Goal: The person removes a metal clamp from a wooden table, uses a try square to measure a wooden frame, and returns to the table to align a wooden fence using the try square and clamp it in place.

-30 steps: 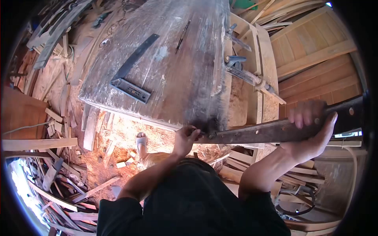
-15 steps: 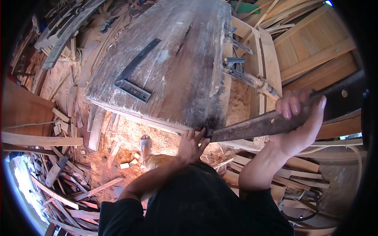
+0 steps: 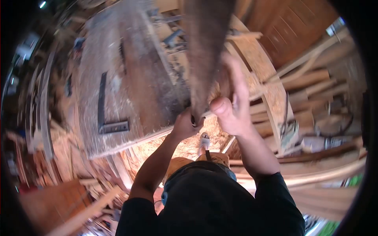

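Note:
A long dark wooden board stands upright close to the camera, its top running out of view. My left hand is closed around its lower end, beside the workbench corner. At the board's right edge, my right hand has its thumb spread and its fingers reaching upward, partly behind the board; blur hides whether they touch it. On the wooden workbench top to the left lies a try square with a dark blade.
Clamps sit along the bench's far right side. Stacked planks and a panelled wooden door are on the right. Wood offcuts and sawdust cover the floor around my sandalled foot.
The dark board has swung from slanting right to standing upright before me. My right hand has come off its former grip and moved left and down its edge. The view has turned.

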Tool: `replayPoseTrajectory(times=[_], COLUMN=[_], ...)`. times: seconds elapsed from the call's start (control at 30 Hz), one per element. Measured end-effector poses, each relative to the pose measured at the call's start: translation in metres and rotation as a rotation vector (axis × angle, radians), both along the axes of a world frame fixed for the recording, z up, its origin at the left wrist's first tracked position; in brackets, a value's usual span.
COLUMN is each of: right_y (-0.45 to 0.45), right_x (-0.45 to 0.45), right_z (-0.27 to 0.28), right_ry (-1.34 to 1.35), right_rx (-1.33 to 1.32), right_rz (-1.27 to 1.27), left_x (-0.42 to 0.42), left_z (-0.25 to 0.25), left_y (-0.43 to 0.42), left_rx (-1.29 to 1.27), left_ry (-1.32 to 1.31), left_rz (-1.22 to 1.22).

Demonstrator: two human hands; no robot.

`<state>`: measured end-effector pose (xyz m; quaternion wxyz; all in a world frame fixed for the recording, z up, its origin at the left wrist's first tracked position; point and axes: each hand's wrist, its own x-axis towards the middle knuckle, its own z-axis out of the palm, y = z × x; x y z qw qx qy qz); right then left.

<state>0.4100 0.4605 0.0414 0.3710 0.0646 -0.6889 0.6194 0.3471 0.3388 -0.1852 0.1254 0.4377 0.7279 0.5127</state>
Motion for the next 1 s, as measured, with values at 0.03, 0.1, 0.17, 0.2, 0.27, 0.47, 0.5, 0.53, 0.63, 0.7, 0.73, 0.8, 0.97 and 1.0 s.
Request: replayPoseTrajectory(times=[0.03,0.1,0.17,0.2,0.27,0.47,0.5,0.53,0.63,0.7,0.73,0.8,0.97,1.0], right_y=[0.001,0.001,-0.018,-0.034,-0.065,-0.129,-0.128,-0.128,-0.108,-0.093,-0.088,-0.087,-0.093,-0.096], right_x=[0.013,0.053,0.097,0.122,0.175,0.254,0.258,0.261,0.252,0.238,0.229,0.204,0.098,0.076], right_z=[-0.027,-0.107,-0.178,-0.232,-0.307,-0.444,-0.453,-0.463,-0.505,-0.564,-0.597,-0.679,-0.734,-0.734], right_ry=[-0.071,-0.388,-0.799,-0.840,-1.156,-1.658,-1.652,-1.637,-1.631,-1.585,-1.558,-1.369,-1.031,-0.955], right_rx=[-0.027,-0.187,-0.332,-0.456,-0.480,-0.510,-0.330,-0.150,-0.270,-0.353,-0.396,-0.367,-1.049,-1.183], right_rz=[-0.106,-0.320,-0.535,-0.581,-0.440,-0.265,-0.251,-0.232,-0.123,-0.154,-0.169,-0.156,-0.031,-0.008], left_x=[0.003,0.000,-0.004,-0.002,0.001,0.004,0.005,0.006,-0.001,0.003,0.004,0.006,0.004,0.002], left_z=[0.010,0.003,0.004,0.006,0.005,-0.018,-0.016,-0.017,-0.024,-0.022,-0.021,-0.024,-0.030,-0.032], left_y=[-0.003,-0.001,0.000,0.001,0.000,0.007,0.007,0.006,0.010,0.014,0.016,0.022,0.023,0.020], left_rx=[0.034,0.150,0.176,0.191,0.193,0.339,0.329,0.335,0.393,0.435,0.456,0.507,0.601,0.487], left_ry=[-0.002,0.015,0.057,0.076,0.028,-0.041,-0.066,-0.094,-0.037,0.058,0.109,0.061,0.003,0.164], left_rz=[0.011,-0.002,-0.047,-0.064,-0.061,-0.043,-0.051,-0.073,-0.133,-0.046,-0.005,-0.019,-0.041,0.076])
